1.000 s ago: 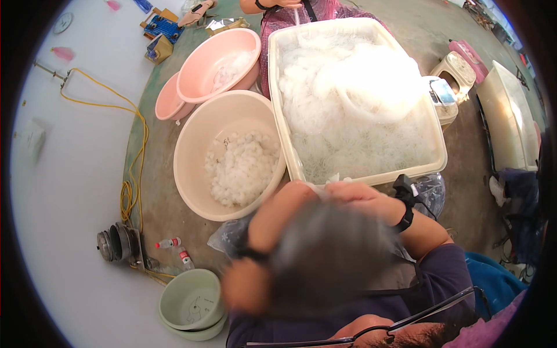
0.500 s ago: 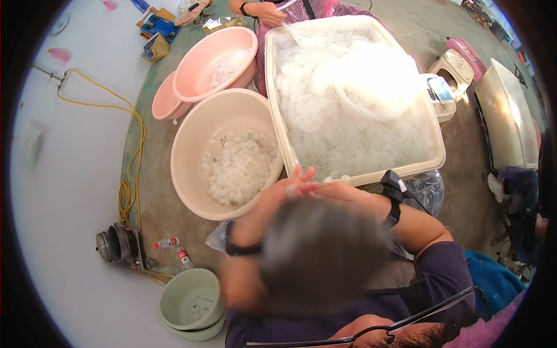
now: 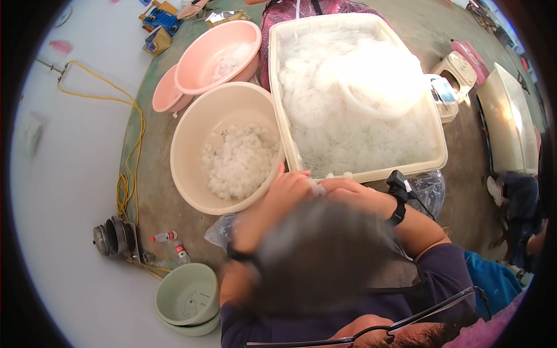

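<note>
Head view: left hand (image 3: 288, 187) has lowered to white fluffy fibre (image 3: 316, 187) beside right hand (image 3: 352, 192), suggesting joint work; I can't judge either grip.

White fluff (image 3: 317, 187) shows between left hand (image 3: 288, 185) and right hand (image 3: 349, 190).

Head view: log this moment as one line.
left hand, right hand: at white tuft, grip unclear; beige round basin: white cocoon-like lumps; cream rectangular tub: white fluffy fibre

Brown-grey floor (image 3: 156, 197) with two bottles (image 3: 181, 252) and stacked green basins (image 3: 173, 297)
</note>
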Demonstrator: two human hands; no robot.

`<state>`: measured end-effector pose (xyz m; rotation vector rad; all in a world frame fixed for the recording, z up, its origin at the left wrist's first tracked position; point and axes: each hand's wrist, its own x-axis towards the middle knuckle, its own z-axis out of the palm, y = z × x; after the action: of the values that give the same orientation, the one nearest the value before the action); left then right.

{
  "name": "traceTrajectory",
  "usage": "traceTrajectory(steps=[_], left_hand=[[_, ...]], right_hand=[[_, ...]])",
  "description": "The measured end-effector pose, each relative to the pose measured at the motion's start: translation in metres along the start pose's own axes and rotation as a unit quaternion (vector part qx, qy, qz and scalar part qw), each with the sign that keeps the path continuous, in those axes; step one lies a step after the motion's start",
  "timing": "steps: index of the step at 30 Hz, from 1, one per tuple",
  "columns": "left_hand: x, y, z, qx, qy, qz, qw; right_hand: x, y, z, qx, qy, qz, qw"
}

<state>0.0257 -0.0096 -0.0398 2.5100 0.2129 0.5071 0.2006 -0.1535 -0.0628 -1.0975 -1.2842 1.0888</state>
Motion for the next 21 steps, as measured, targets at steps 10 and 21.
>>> traceTrajectory(steps=[10,21], left_hand=[[-0.014,-0.009,0.016,-0.334,0.132,-0.108,0.927],[-0.015,-0.015,0.007,-0.677,0.054,-0.290,0.675]], right_hand=[[-0.003,-0.002,-0.029,-0.008,0.059,0.109,0.992],[0.010,0.039,0.019,-0.267,-0.039,0.025,0.962]])
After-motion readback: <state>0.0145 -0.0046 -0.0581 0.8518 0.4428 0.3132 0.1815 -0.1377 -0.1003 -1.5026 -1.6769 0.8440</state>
